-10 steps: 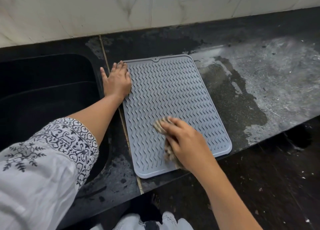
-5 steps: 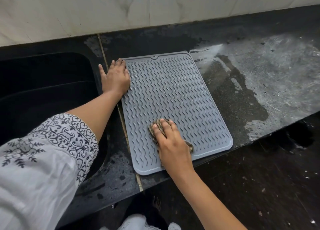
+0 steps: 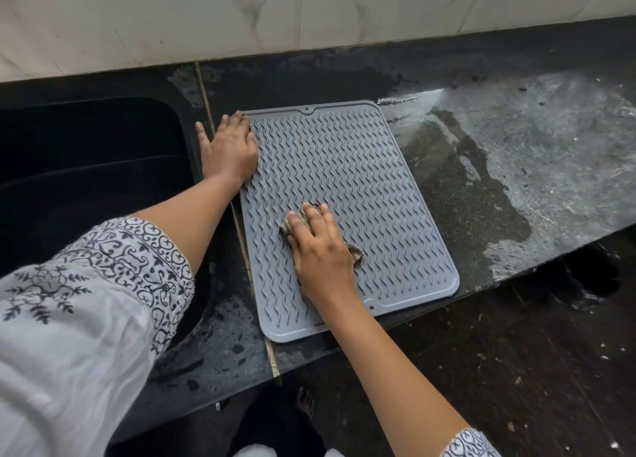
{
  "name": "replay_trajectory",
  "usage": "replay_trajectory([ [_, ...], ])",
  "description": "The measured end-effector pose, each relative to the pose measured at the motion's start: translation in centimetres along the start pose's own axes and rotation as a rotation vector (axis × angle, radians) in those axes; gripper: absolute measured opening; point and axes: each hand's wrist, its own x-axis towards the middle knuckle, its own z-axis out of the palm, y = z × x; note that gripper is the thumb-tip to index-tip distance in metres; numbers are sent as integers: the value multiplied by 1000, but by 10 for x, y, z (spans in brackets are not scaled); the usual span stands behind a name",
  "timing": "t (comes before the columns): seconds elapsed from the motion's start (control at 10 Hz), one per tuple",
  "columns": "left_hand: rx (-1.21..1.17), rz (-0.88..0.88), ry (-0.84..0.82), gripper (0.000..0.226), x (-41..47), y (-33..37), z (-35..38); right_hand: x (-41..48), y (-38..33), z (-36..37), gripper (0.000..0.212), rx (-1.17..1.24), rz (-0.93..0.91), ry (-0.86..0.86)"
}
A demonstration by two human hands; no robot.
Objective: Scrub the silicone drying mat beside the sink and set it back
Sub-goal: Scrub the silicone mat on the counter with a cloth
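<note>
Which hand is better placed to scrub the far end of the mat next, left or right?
Right, probably. The right hand presses the scrubber on the middle of the mat, while the left hand lies flat on its left edge, apparently steadying it.

The head-worn camera is looking steeply down, close over the black stone table (image 3: 516,167). It is centring the grey ribbed silicone mat (image 3: 344,167).
</note>
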Motion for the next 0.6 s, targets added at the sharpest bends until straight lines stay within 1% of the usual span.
replay_trajectory([
  [0.1, 2, -1, -1, 52, 0, 0, 0, -27, 7, -10, 48, -30, -31, -43],
  [0.2, 2, -4, -8, 52, 1, 0, 0, -61, 13, -33, 55, -82, -55, -152],
  [0.3, 1, -3, -3, 52, 0, 1, -1, -83, 23, -66, 51, -38, -96, -344],
  [0.4, 5, -2, -1, 52, 0, 1, -1, -92, 30, -107, 42, 0, -72, -515],
  [0.5, 6, 1, -2, 52, 0, 1, -1, -90, 34, -127, 38, 27, 0, -427],
  [0.6, 7, 5, -4, 52, 0, 1, -1, -80, 23, -104, 39, 31, 96, -259],
])
